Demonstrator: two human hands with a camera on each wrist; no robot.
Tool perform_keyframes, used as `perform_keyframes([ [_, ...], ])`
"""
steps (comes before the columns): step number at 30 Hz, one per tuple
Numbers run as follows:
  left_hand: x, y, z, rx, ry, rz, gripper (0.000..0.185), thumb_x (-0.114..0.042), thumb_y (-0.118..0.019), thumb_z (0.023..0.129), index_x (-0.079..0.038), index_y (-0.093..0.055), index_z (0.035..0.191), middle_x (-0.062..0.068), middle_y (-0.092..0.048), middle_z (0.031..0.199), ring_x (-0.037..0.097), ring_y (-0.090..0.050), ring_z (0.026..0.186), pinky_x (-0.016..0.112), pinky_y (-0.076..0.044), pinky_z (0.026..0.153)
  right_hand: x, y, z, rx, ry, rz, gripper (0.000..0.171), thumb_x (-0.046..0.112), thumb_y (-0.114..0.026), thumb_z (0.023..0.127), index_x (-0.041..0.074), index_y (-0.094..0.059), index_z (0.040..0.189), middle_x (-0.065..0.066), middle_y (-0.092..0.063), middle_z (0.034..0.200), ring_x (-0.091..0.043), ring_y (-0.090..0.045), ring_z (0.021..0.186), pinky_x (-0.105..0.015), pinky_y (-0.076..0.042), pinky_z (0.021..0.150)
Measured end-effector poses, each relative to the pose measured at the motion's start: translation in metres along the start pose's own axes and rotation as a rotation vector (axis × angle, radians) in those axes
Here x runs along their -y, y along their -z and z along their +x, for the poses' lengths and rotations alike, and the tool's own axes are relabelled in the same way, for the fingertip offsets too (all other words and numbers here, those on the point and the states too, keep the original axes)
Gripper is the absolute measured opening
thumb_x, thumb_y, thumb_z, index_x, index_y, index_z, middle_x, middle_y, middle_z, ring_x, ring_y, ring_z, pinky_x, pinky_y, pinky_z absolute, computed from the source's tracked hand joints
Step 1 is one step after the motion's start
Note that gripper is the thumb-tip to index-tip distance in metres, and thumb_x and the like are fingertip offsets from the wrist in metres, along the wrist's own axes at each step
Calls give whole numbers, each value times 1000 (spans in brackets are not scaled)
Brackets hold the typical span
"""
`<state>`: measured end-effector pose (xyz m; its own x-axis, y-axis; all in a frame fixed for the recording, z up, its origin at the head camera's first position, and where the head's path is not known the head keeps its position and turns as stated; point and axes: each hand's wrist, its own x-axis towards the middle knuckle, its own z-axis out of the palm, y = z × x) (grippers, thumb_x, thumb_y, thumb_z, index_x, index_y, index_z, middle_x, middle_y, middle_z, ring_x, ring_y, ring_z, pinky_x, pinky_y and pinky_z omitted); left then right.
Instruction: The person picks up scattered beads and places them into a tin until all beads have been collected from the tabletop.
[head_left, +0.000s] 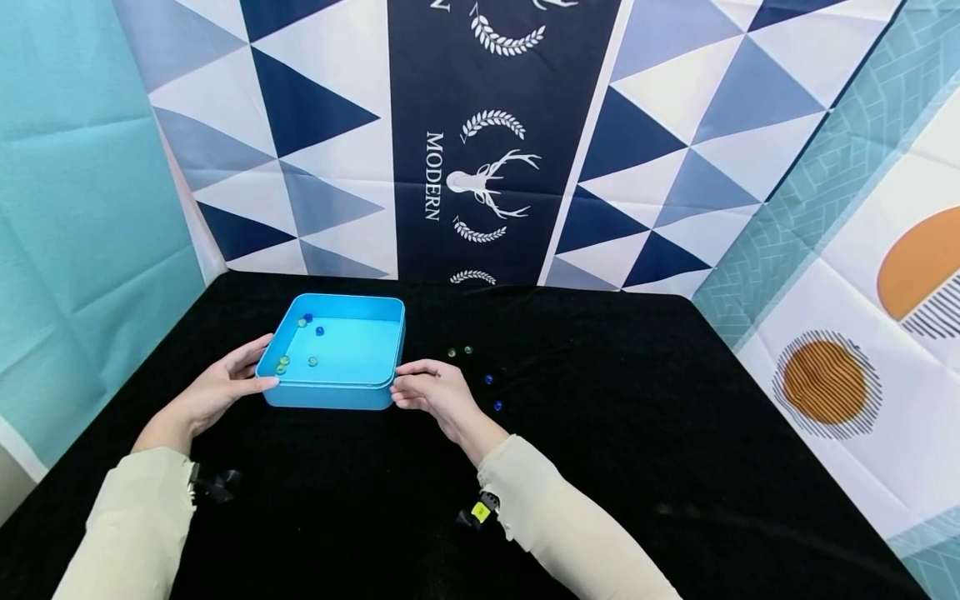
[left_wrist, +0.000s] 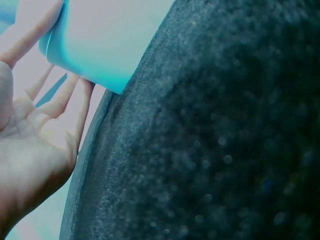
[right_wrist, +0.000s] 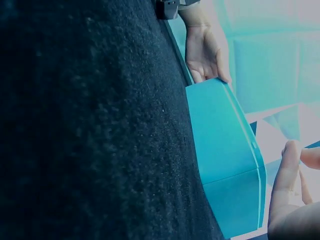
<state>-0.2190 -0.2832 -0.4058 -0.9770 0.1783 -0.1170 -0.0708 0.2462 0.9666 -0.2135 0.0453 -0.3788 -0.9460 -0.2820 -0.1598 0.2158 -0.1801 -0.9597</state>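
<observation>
A light-blue rectangular box [head_left: 337,396] with rounded corners stands on the black cloth, its top uncovered. Several blue and greenish glass marbles [head_left: 312,362] lie scattered on its floor, mostly to the left. My left hand [head_left: 217,387] holds the near left corner, thumb on the front rim and fingers along the left wall. That corner of the box [left_wrist: 100,45] shows close up in the left wrist view. At the near right corner is my right hand [head_left: 442,400], fingertips right by the wall and fingers loosely bent. The right wrist view shows its fingers [right_wrist: 286,175] beside the box.
On the cloth right of the box lie two greenish marbles [head_left: 452,352] and two blue marbles [head_left: 489,379]. A black cloth [head_left: 600,467] covers the table. Patterned hangings [head_left: 487,125] rise behind its far edge, with a teal curtain [head_left: 82,208] at the left.
</observation>
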Motion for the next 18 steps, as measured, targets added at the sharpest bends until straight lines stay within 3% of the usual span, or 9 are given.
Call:
perform_keyframes([
  [18,0,1,0,-1,-2,6,87,-23,-66,88,-12,-6,151,23,-8,152,41,-17,133,59,-20,103,-1,23,-30,71,26,-55,28,-3,-59,86,-13,-56,112,-13,-67,80,-15,-65,66,-28,-54,66],
])
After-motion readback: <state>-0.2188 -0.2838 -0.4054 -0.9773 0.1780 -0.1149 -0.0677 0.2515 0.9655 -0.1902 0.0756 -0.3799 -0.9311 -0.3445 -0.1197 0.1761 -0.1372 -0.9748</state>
